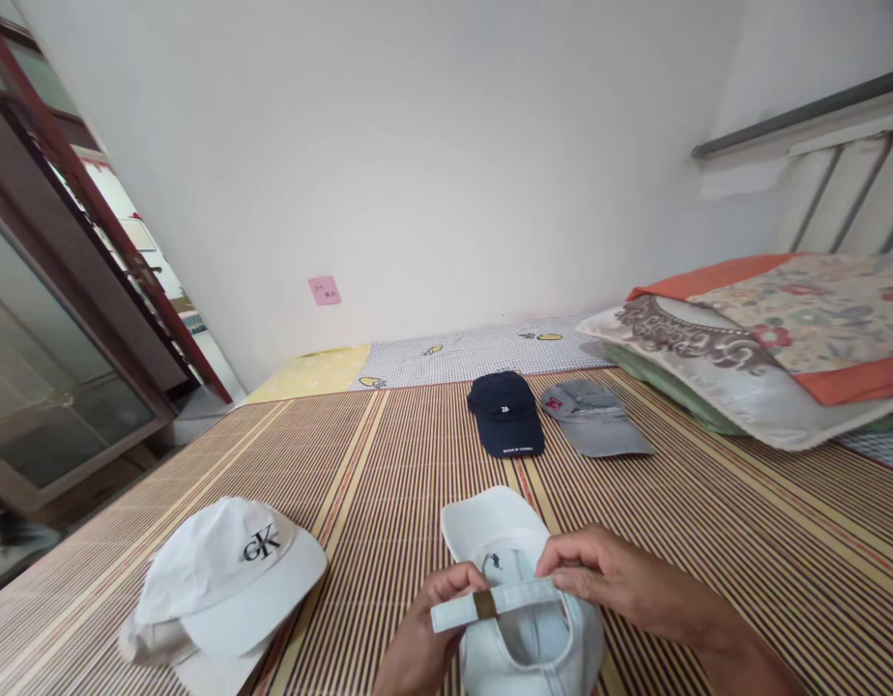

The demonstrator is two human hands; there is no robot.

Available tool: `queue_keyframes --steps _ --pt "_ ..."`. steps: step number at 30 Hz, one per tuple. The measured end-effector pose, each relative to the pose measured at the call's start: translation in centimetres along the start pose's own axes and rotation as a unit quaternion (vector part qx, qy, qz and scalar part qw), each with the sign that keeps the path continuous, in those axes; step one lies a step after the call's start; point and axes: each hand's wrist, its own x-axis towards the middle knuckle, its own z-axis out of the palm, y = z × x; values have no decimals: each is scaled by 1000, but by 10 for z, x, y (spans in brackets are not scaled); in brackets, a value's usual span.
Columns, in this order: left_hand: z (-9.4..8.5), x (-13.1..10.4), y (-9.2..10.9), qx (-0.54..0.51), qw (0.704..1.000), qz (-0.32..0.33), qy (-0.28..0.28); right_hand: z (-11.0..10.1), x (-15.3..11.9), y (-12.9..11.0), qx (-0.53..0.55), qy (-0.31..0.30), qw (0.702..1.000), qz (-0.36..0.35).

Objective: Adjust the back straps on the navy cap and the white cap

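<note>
At six o'clock in the view, a pale blue cloth cap (523, 619) lies on the striped bamboo bed mat (743, 522) with its brim pointing away and its back opening turned toward the person. Both hands work at its rear adjusting strap (490, 601), a flat pale band with a brown metal buckle (484, 605) threaded on it.

The left hand (428, 633) rises from the bottom edge, palm turned inward, thumb and forefinger pinched together on the strap just beside the buckle. The right hand (613, 575) comes in from four o'clock, wrist low on the mat, knuckles up, its fingertips (562, 570) curled and closed on the strap's other end, above the cap's opening.

At eight o'clock, well apart from the hands, rests a white cap with black lettering (229, 570), stacked over another pale cap. At twelve o'clock lies a navy blue cap (504, 414), with a grey cap bearing a red patch (591, 416) just beside it. At two o'clock, patterned pillows (765, 338) are piled against the wall.
</note>
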Motion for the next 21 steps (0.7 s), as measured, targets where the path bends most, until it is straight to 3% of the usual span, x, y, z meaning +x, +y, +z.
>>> queue_keyframes --steps 21 --pt "-4 10 -13 18 1000 3 14 22 10 -8 64 -13 998 7"
